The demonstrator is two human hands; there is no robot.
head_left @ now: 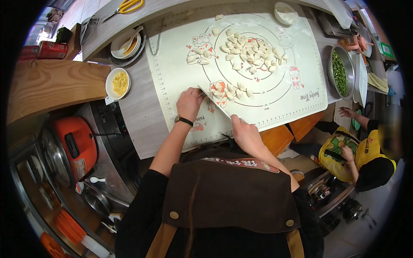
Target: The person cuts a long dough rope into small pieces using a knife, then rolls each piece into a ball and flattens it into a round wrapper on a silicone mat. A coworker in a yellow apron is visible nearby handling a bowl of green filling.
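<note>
My right hand is closed round the handle of a long knife, near the front edge of a pale baking mat. The blade slants away to the left. At its far end is my left hand, fingers bent together by the blade; what they hold, if anything, is hidden. Just right of the blade lies a small group of cut dough pieces, some against the knife. Farther off, a larger scatter of dough pieces covers the printed circles, with a few more dough pieces to the left.
A white bowl of flour stands at the far right of the mat, a steel bowl of chopped greens beyond its right edge. Left are a cup of yellow food and stacked dishes. A person in a yellow apron works at right.
</note>
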